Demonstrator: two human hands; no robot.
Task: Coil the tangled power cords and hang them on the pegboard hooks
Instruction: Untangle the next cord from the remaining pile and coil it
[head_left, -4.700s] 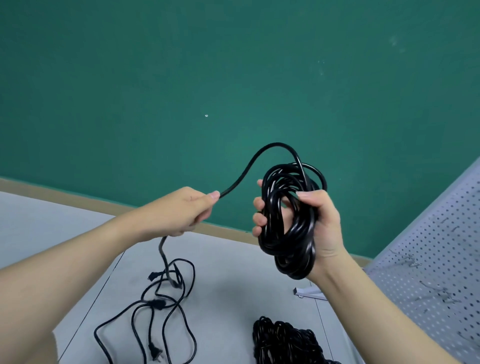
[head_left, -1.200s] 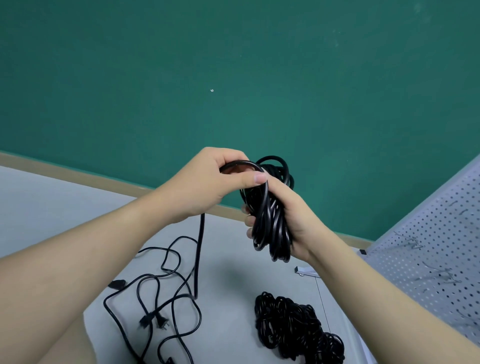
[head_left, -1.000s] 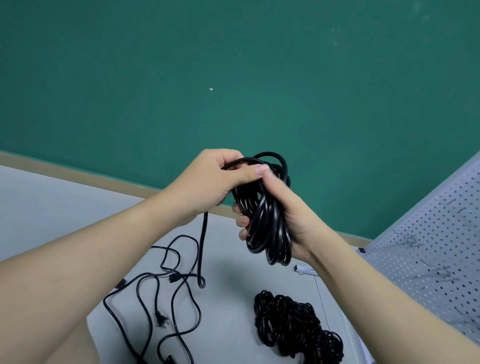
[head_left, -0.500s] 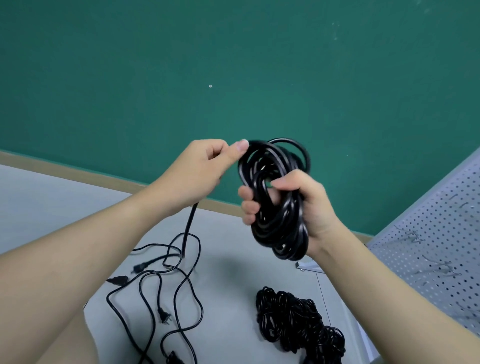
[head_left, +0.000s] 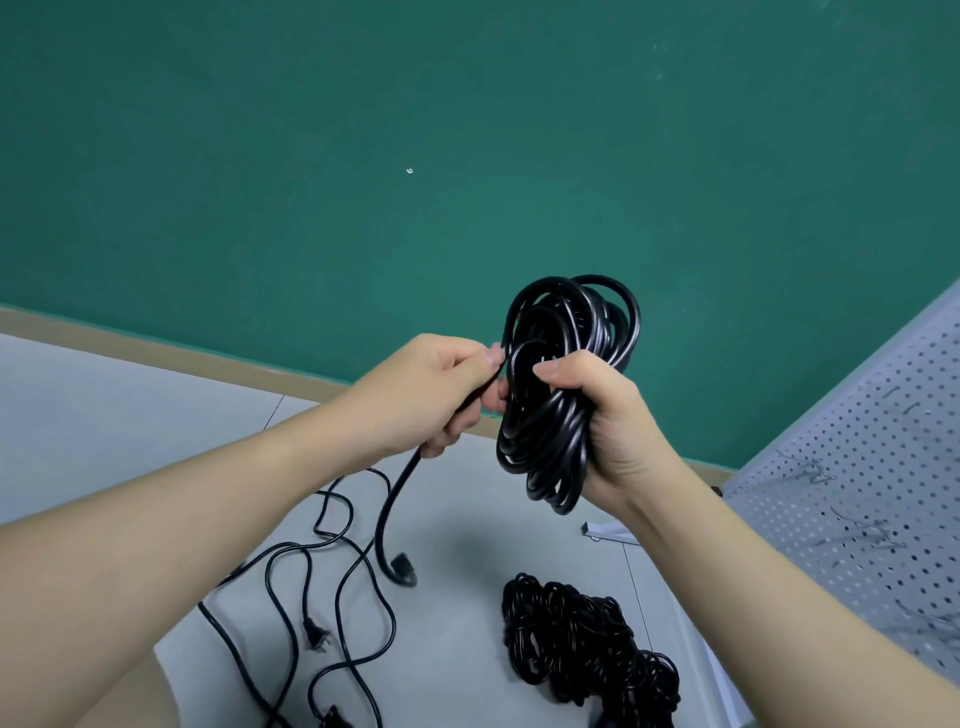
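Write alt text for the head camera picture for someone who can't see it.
A person's right hand grips a coil of black power cord while the left hand pinches its loose tail beside the coil. Below, loose cords and a tangled pile lie on a grey table, with a white pegboard at right.

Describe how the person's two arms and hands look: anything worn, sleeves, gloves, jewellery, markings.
Both forearms enter from the bottom corners and are bare along all that shows; no sleeve edge is in view. The left hand and right hand wear no gloves. No ring, watch, bracelet or marking shows on the visible fingers and wrists. The visible nails are short and look unpainted.
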